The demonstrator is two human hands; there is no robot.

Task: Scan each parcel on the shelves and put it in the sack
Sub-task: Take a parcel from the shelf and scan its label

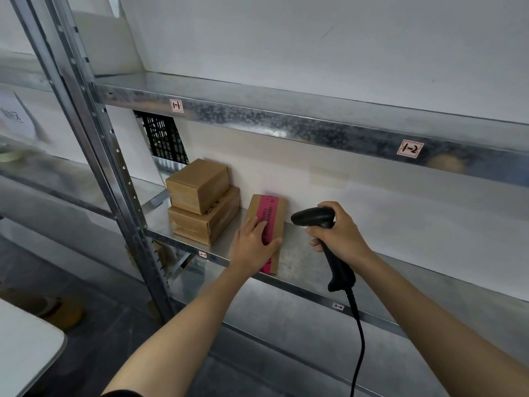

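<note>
My left hand [253, 245] presses flat on the pink-taped parcel [269, 213], right hand [343, 236] grips the scanner [313, 216]; stacked boxes [200, 196] wait, unsacked.

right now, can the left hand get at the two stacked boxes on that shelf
Probably yes. The left hand rests flat on the pink-taped parcel, and the stacked boxes stand just to its left on the same shelf, with nothing between and the shelf front open.
</note>
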